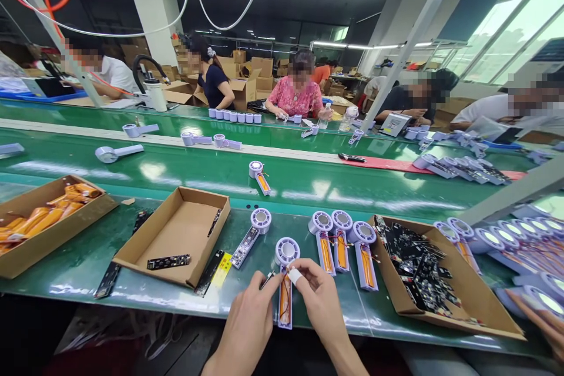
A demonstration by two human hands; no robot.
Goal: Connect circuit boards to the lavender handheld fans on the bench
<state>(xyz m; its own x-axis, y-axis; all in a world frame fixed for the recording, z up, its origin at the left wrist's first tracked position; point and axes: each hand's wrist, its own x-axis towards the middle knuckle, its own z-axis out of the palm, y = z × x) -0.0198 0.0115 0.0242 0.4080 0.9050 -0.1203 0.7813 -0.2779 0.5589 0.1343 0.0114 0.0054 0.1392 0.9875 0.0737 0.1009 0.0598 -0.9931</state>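
At the near edge of the bench lies a lilac handheld fan body (287, 251), its open handle showing an orange battery (285, 299) and thin wires. My left hand (252, 311) is closed at the handle's left side, gripping a small black circuit board (267, 279) that mostly hides behind the fingers. My right hand (319, 299), with white tape on a finger, pinches at the top of the handle beside the wires. What sits between its fingertips is too small to make out. Left of them lies another fan body (261, 218) with a circuit board (245, 247) on its handle.
Several battery-fitted fan bodies (341, 222) lie to the right, beside a cardboard tray (462, 326) of black boards. Another cardboard tray (171, 235) and a box of orange batteries (48, 217) stand left. Beyond runs a green conveyor (198, 173); co-workers sit across it. Another person's hand (540, 320) is at right.
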